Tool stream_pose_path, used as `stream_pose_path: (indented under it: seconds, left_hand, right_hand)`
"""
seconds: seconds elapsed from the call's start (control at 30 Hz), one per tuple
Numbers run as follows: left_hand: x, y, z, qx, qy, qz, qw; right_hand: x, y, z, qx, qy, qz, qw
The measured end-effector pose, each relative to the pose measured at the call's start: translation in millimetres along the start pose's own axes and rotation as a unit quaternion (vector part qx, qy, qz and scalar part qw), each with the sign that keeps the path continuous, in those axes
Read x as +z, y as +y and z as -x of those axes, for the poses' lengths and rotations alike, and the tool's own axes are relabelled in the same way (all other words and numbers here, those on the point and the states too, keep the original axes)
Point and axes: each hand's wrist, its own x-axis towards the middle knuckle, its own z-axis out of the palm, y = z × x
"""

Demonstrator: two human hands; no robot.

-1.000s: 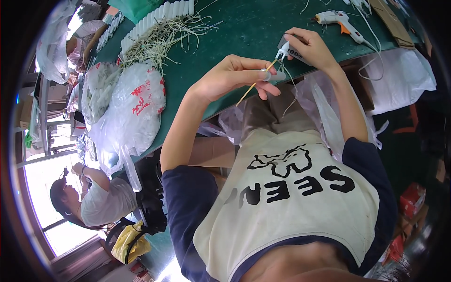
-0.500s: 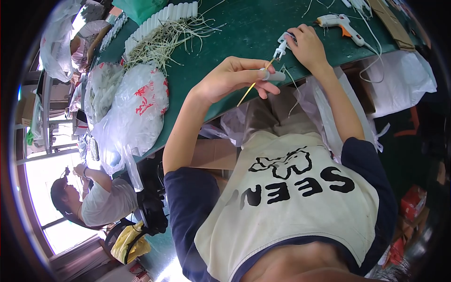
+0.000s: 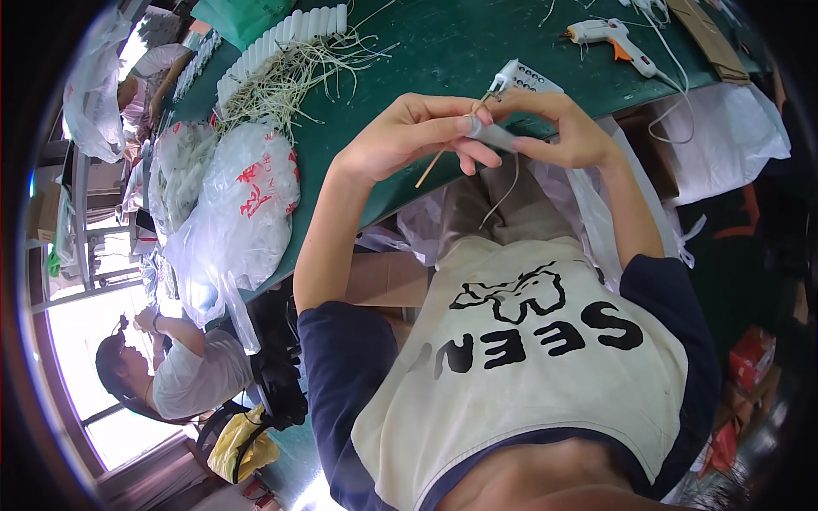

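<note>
Clearly, both hands had met near the edge of the dark green tabletop [image 3: 383, 81], with a short, whitish translucent tube [image 3: 495, 134] between them. The left hand [image 3: 396, 132] had its thumb and fingers nearly closed: the thumb tip pressed on the tube's left end, and a slim tan wooden stick [image 3: 429, 171] slanted through the same grip, its lower part jutting out below the fingers. The right hand [image 3: 569, 129] was curved and partly open, its thumb tip at the tube's right end and its index finger arched above the tube toward the left fingertips; whether that finger bore on the stick could not be told. A thin off-white wire [image 3: 508, 192] hung down from near the right thumb, in front of the person's lap.

Just beyond the fingertips, a small grey box dotted with dark circles [image 3: 537, 79] lay on the tabletop, with a white plastic fitting [image 3: 507, 75] at its left end. The stick's upper end came close to that fitting; contact was unclear.

Farther right lay a white glue gun with an orange trigger [image 3: 607, 34]. To the left, a row of white cylindrical tubes [image 3: 285, 32] trailed a tangle of cream wires [image 3: 285, 89] beside a clear plastic bag with red printing [image 3: 247, 196].
</note>
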Motion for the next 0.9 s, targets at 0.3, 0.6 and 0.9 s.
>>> stream_pose_path:
  seconds: [0.3, 0.6, 0.9]
  left_hand:
    - [-6, 12, -7, 0.015, 0.134, -0.124, 0.983]
    - [-56, -38, -24, 0.001, 0.322, -0.558, 0.765]
    - [-24, -26, -28, 0.104, 0.351, -0.546, 0.753]
  right_hand:
    - [4, 4, 5, 0.128, 0.026, -0.033, 0.991]
    - [-1, -13, 6, 0.123, 0.066, 0.074, 0.987]
    - [-5, -29, 4, -0.012, 0.152, 0.273, 0.95]
